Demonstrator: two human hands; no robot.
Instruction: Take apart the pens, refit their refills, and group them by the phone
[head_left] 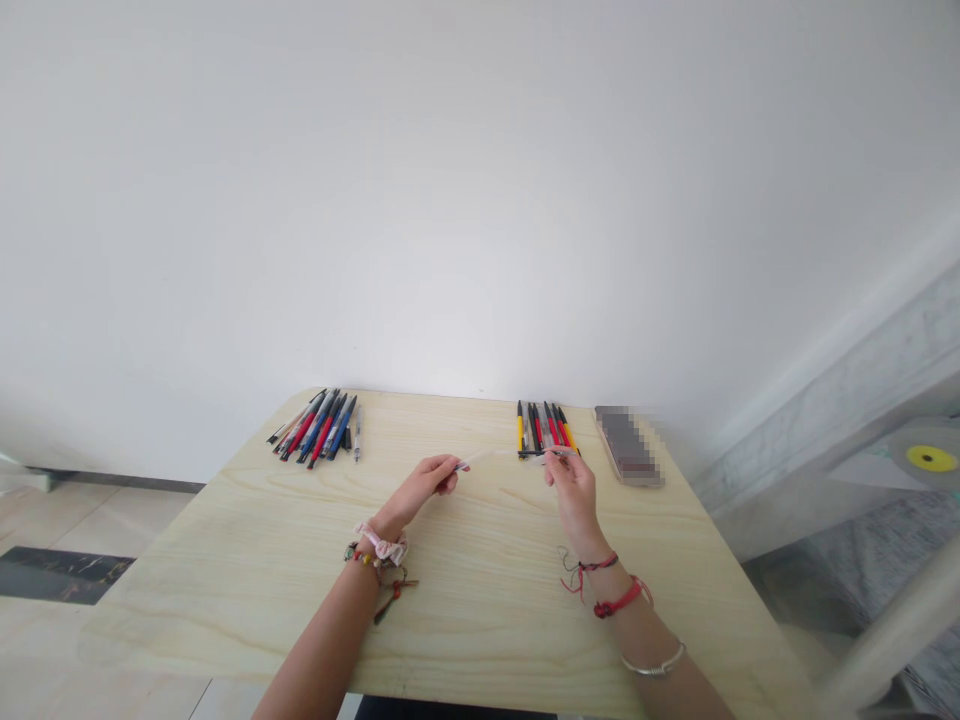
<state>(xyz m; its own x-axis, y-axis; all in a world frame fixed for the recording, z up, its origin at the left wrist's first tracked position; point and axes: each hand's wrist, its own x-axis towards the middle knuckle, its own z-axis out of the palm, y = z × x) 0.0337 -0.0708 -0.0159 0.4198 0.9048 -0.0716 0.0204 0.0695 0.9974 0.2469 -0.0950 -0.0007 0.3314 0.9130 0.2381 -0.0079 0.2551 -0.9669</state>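
Observation:
Over the middle of the table, my left hand (429, 482) is closed in a pinch on a thin, pale, stick-like piece (463, 466); its exact kind is too small to make out. My right hand (574, 488) pinches a slim dark and clear pen-like piece (562, 453), just in front of a row of pens (545, 425) with yellow, red, black and clear barrels. A faint translucent streak shows between the two hands, and I cannot tell what it is. Off to the left lies a loose pile of red, blue and grey pens (319, 425), with a clear pen (358, 435) beside it.
A phone-like dark slab (624, 450), partly pixelated, lies right of the pen row. The light wooden table (480, 620) stands against a white wall (465, 200). At far right is a blurred roll with a yellow centre (931, 458), near a pale slanted bar (892, 610).

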